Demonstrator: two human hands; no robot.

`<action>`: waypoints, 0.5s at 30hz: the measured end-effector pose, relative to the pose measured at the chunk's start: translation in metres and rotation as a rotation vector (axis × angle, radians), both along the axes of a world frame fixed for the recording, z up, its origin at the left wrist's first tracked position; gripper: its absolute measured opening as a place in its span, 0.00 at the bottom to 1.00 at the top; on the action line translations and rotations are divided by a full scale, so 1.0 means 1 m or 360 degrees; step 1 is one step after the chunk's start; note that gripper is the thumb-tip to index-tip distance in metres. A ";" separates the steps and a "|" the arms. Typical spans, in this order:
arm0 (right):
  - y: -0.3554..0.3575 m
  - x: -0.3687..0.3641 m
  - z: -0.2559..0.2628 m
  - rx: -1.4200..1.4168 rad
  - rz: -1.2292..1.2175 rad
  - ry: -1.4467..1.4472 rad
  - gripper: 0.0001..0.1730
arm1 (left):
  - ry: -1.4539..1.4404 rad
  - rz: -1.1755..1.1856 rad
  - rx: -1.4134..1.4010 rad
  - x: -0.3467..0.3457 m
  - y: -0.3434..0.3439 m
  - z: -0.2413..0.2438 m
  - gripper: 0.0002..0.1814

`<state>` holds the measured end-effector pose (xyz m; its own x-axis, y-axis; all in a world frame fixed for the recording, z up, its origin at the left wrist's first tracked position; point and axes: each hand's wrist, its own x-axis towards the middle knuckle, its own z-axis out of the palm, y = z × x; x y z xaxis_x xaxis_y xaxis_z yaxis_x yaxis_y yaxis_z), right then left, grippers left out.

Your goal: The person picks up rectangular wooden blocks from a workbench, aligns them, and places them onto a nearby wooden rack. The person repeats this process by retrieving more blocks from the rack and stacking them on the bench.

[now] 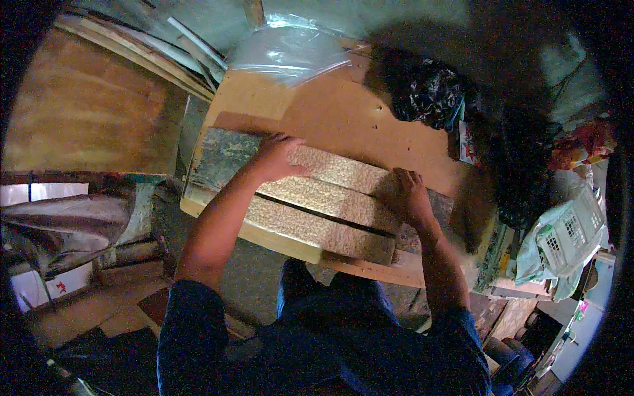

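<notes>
Three pale, rough-textured strips lie side by side on a worn dark board [225,148] on the wooden table. My left hand [280,158] rests over the left end of the far strip [337,166], fingers over its back edge. At that strip's right end, my right hand [408,190] has its fingers bent over the back edge. The middle strip [327,200] lies close against the far one. A dark gap parts it from the near strip [317,230], which no hand touches. Shadow dims the strips' right ends.
Clear plastic sheeting [292,49] covers the table's far left corner. A black plastic bag [431,94] and a small printed box [466,142] sit at the far right. A white and green bag [564,237] is at the right. A large wooden panel [94,104] stands left of the table.
</notes>
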<state>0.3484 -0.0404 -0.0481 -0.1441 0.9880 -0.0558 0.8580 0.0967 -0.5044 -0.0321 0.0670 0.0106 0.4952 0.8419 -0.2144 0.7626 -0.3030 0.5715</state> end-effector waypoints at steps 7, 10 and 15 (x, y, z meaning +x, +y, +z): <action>-0.006 0.006 -0.012 0.0009 0.0006 -0.0080 0.34 | -0.0112 0.0027 0.0154 0.001 0.001 -0.004 0.41; -0.008 -0.010 0.039 0.0043 -0.0069 0.0063 0.38 | -0.0106 0.0021 0.0432 -0.003 -0.007 -0.002 0.39; -0.048 -0.003 0.067 0.0178 -0.0285 0.0176 0.41 | -0.0094 0.0323 0.0504 -0.023 -0.057 0.022 0.36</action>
<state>0.3457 -0.0888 0.0187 0.0348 0.9975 0.0620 0.8068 0.0086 -0.5907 -0.0551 0.0098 0.0324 0.3153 0.9441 0.0961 0.7938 -0.3179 0.5185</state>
